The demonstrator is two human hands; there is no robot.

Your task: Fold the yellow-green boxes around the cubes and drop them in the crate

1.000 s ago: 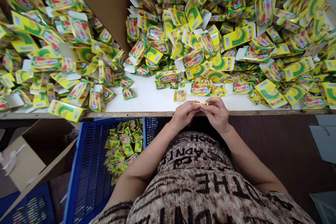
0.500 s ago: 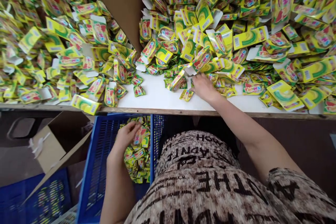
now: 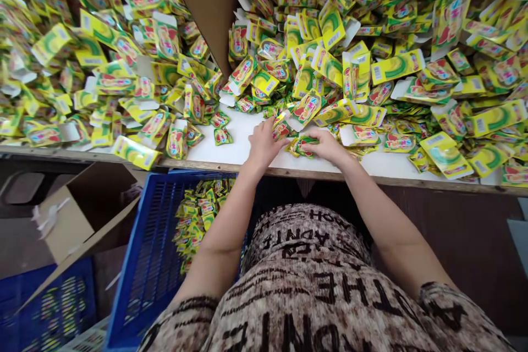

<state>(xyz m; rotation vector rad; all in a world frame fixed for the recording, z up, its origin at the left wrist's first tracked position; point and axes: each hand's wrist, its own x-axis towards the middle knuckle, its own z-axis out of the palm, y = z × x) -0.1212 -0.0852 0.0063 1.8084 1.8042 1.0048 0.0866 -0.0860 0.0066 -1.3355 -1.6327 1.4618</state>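
On the white table, a big heap of yellow-green flat cartons and small sachets spreads across the back. My left hand is closed on a small sachet at the heap's front edge. My right hand lies beside it, fingers curled over a few sachets on the table.
A blue plastic crate with filled yellow packets stands below the table edge at my left. A brown cardboard divider splits the heap. An open cardboard box sits at the lower left.
My left hand has come up from the blue crate to the table and taken a sachet. My right hand has drawn back slightly with sachets under it.
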